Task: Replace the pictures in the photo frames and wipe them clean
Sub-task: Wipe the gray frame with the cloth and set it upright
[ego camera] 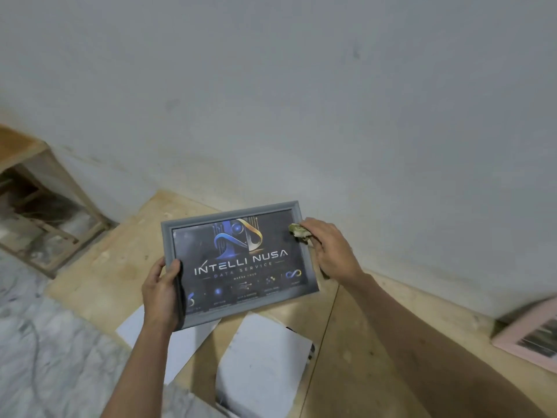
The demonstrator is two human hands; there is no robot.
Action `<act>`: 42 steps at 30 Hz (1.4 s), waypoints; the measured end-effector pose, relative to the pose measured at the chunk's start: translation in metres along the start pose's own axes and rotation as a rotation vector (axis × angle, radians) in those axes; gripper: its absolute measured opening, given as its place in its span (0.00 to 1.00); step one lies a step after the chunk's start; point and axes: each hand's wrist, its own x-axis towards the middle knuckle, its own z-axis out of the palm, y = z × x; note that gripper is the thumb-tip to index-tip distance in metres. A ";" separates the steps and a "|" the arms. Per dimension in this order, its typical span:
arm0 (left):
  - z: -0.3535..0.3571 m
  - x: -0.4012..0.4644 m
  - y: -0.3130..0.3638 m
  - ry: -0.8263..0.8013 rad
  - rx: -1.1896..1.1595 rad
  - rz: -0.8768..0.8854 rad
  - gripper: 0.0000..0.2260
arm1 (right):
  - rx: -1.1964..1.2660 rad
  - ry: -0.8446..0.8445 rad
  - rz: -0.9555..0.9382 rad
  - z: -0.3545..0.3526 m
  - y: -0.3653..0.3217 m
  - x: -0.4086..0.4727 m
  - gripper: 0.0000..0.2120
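- Head view: grey photo frame (239, 263) held up w/ glass side facing the camera, tilted a bit, above a light wood counter (346, 342) and in front of a pale wall (301, 86).
- Picture inside the frame is dark w/ a blue-gold logo and the words "INTELLI NUSA DATA SERVICE".
- Left hand (161, 294) grips the frame at its lower-left edge, thumb curled over the front rail, other fingers behind and hidden.
- Right hand (328, 247) pinches a small crumpled greenish cloth (298, 232), fingers closed on it; cloth touches the frame at the upper-right corner, partly on the glass.
- Under the frame, white paper sheets (262, 366) lie on the counter, one overlapping a dark item whose kind can't be told.
- Pink frame (530, 336) lies at the right edge of view on the counter, near the wall, well apart from the grey one; blurred.
- Left: wooden crate-like stand (45, 212) against the wall, contents unclear.
- Lower left: marbled grey-white floor (45, 342).
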 end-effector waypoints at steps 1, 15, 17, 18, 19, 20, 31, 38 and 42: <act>-0.006 0.008 -0.006 0.025 0.020 -0.007 0.13 | -0.011 -0.026 0.020 0.007 0.015 0.006 0.20; -0.017 0.051 -0.067 0.189 0.222 -0.093 0.09 | -0.204 -0.405 0.294 0.152 0.145 -0.012 0.31; -0.012 0.053 -0.069 0.199 0.219 -0.104 0.09 | -0.193 -0.416 0.297 0.152 0.142 -0.010 0.31; -0.007 0.052 -0.069 0.204 0.220 -0.107 0.11 | -0.193 -0.458 0.289 0.147 0.141 -0.005 0.31; -0.004 0.050 -0.070 0.203 0.219 -0.114 0.12 | -0.210 -0.486 0.270 0.143 0.144 -0.003 0.31; 0.001 0.046 -0.066 0.195 0.214 -0.117 0.13 | -0.214 -0.492 0.270 0.136 0.143 0.000 0.30; 0.020 0.000 -0.040 -0.009 0.062 -0.159 0.10 | 0.636 -0.195 0.714 0.035 0.055 -0.023 0.06; 0.078 -0.038 -0.024 -0.307 0.124 -0.061 0.10 | 0.647 0.025 0.759 -0.066 0.049 -0.086 0.07; 0.131 -0.047 -0.033 -0.537 0.351 0.132 0.08 | 0.564 0.213 0.792 -0.112 0.083 -0.135 0.03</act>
